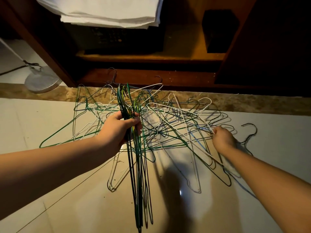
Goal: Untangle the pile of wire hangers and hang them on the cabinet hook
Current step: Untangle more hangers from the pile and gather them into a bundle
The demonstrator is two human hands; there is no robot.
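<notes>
Lying on the floor (50,165) before the cabinet (151,78), the pile of wire hangers (168,121) is worked from two sides. Over its left part a bundle (139,165) is gripped in the curled left hand (120,127), long axis toward the viewer. At its right edge a white hanger (205,108) is pinched by the right hand (223,137). The cabinet hook is not seen.

Your right hand (223,138) covers its own fingertips, so which wire of the pile (168,121) you pinch is unclear. The bundle (138,174) in your left hand (117,130) runs off the bottom edge.
</notes>
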